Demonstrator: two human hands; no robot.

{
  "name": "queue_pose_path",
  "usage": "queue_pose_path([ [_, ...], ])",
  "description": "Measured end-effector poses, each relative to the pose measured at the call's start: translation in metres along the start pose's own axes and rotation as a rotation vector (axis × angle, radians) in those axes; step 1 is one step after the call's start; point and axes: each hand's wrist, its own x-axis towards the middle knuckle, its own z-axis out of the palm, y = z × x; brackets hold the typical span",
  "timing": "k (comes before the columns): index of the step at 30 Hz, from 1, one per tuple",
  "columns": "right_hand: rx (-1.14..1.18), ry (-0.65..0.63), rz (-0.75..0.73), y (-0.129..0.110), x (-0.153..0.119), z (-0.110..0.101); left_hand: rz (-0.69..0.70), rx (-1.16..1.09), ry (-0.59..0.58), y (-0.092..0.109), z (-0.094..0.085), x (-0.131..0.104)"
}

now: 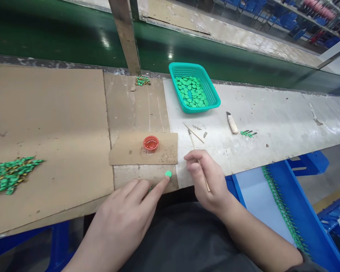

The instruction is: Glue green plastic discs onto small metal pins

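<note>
My left hand (127, 213) lies low at the cardboard's front edge. Its index fingertip touches a small round green disc (168, 173) lying flat, while the other fingers are curled. A bit of something green and dark (150, 188) shows between those fingers, mostly hidden. In my right hand (208, 179), pinched between thumb and fingers, is a thin wooden-handled brush (193, 141), its dark tip pointing away from me. Ahead of my left hand, a small red cup (151, 143) of liquid stands on a cardboard strip (126, 154).
A teal basket (215, 99) holds many green discs. Small green-and-yellow pieces form a pile (14, 175) at left and a smaller heap (142, 81) behind. A thin stick (197, 135), a wrapped blade (232, 124) and several green pieces (248, 133) lie rightward. A blue tray (303, 204) sits below right.
</note>
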Motion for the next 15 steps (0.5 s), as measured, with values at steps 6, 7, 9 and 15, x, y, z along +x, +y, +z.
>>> queue_pose_path([
  [6, -0.006, -0.154, -0.127, 0.008, 0.025, -0.012, 0.007, 0.034, -0.014, 0.002, 0.002, -0.004],
  [7, 0.008, -0.182, -0.141, 0.009, 0.028, -0.014, 0.003, 0.033, -0.014, 0.000, 0.001, -0.004],
  [9, 0.036, -0.197, -0.142, 0.011, 0.032, -0.016, 0.005, 0.024, -0.002, -0.005, 0.000, -0.005],
  [15, 0.155, -0.089, -0.158, 0.009, 0.044, -0.005, 0.028, -0.001, 0.026, -0.018, 0.004, -0.008],
])
